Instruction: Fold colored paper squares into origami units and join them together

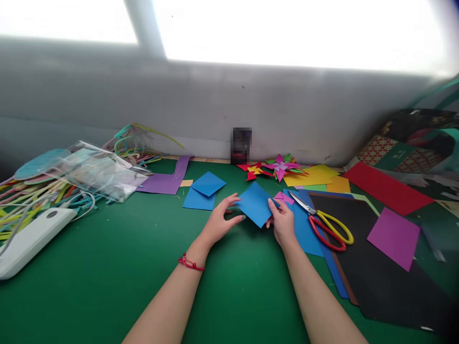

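A square of blue paper [255,204] is held up over the green table, turned so that one corner points toward me. My right hand [283,220] pinches its right side, thumb on top and fingers below. Beside its left corner is my left hand [225,217], thumb and fingers apart; the fingertips are close to the paper's edge, with no grip on it visible. Two more blue paper squares [208,184] lie overlapped to the left. Scissors [319,220] with one red and one yellow handle rest on coloured sheets to the right of my right hand.
Folded paper flowers [281,167] lie by the wall, near yellow sheets [311,176]. Black [376,258], red [389,188] and magenta paper [394,237] spread at right. Leftward are purple paper [163,183], a clear plastic bag [103,169], pipe cleaners and a white power strip [39,239].
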Demonstrator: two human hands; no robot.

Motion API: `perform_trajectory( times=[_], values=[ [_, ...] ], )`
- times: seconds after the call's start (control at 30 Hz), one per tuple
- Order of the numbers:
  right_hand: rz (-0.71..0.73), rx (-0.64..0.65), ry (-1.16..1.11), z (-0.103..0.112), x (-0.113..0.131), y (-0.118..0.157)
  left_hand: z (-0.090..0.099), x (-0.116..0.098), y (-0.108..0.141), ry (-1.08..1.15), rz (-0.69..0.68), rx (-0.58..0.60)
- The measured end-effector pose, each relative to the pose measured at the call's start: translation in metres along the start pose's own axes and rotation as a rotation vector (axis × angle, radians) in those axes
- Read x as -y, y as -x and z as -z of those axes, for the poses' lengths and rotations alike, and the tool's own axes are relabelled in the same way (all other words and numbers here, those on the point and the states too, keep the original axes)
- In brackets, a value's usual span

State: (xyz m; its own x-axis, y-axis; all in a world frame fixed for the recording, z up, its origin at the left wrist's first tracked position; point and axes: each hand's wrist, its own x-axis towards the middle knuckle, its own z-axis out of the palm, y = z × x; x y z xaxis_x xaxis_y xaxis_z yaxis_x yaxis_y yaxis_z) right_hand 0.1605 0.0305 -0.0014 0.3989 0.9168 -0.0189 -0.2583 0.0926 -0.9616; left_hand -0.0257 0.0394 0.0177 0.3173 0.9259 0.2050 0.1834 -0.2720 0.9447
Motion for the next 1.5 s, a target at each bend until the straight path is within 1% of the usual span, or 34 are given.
perform_trajectory(
  times=[0.03,0.07,0.2,0.3,0.4,0.53,0.63,0.73,0.83,0.87,0.93,1.0,1.1,1.17,1.23,1.33,1.4,1.5],
  values=[
    [0.016,-0.019,0.005,0.000,-0.001,0.000,-0.001,0.001,0.001,-0.032,-0.027,0.027],
    [0.025,-0.004,0.017,0.000,-0.002,0.000,-0.001,0.002,0.002,-0.063,-0.041,0.044],
    [0.025,0.121,0.053,0.000,0.000,0.003,-0.001,0.007,0.002,-0.096,-0.051,0.042],
    [-0.034,0.194,0.017,0.002,0.004,0.005,0.000,0.005,0.002,-0.120,-0.052,0.057],
    [-0.101,0.233,-0.030,0.003,0.008,0.007,0.002,0.003,0.001,-0.159,-0.049,0.077],
    [-0.184,0.311,-0.092,0.003,0.012,0.006,0.004,0.005,-0.002,-0.096,0.012,0.055],
    [-0.255,0.362,-0.151,0.004,0.013,0.006,0.004,0.009,-0.004,-0.009,0.073,0.080],
    [-0.305,0.371,-0.224,0.001,0.014,0.008,0.003,0.012,-0.006,0.047,0.108,0.048],
    [-0.317,0.415,-0.249,-0.004,0.016,0.013,-0.001,0.011,-0.006,0.076,0.120,-0.028],
    [-0.293,0.423,-0.244,-0.007,0.017,0.015,-0.004,0.010,-0.006,0.092,0.124,-0.050],
    [-0.256,0.450,-0.193,-0.010,0.017,0.020,-0.008,0.006,-0.004,0.130,0.131,-0.039],
    [-0.223,0.419,-0.112,-0.012,0.016,0.022,-0.013,0.003,-0.002,0.150,0.150,-0.005],
    [-0.186,0.318,-0.022,-0.014,0.012,0.022,-0.017,0.000,0.000,0.210,0.181,0.044],
    [-0.173,0.272,0.019,-0.014,0.010,0.020,-0.018,0.000,0.000,0.275,0.201,0.053],
    [-0.165,0.245,0.059,-0.015,0.009,0.020,-0.018,0.002,0.000,0.319,0.212,0.061],
    [-0.158,0.213,0.112,-0.018,0.010,0.020,-0.017,0.004,-0.001,0.312,0.215,0.108],
    [-0.153,0.205,0.135,-0.019,0.012,0.021,-0.017,0.005,-0.002,0.292,0.218,0.131],
    [-0.148,0.210,0.153,-0.021,0.014,0.023,-0.017,0.005,-0.003,0.288,0.226,0.134]
  ],
)
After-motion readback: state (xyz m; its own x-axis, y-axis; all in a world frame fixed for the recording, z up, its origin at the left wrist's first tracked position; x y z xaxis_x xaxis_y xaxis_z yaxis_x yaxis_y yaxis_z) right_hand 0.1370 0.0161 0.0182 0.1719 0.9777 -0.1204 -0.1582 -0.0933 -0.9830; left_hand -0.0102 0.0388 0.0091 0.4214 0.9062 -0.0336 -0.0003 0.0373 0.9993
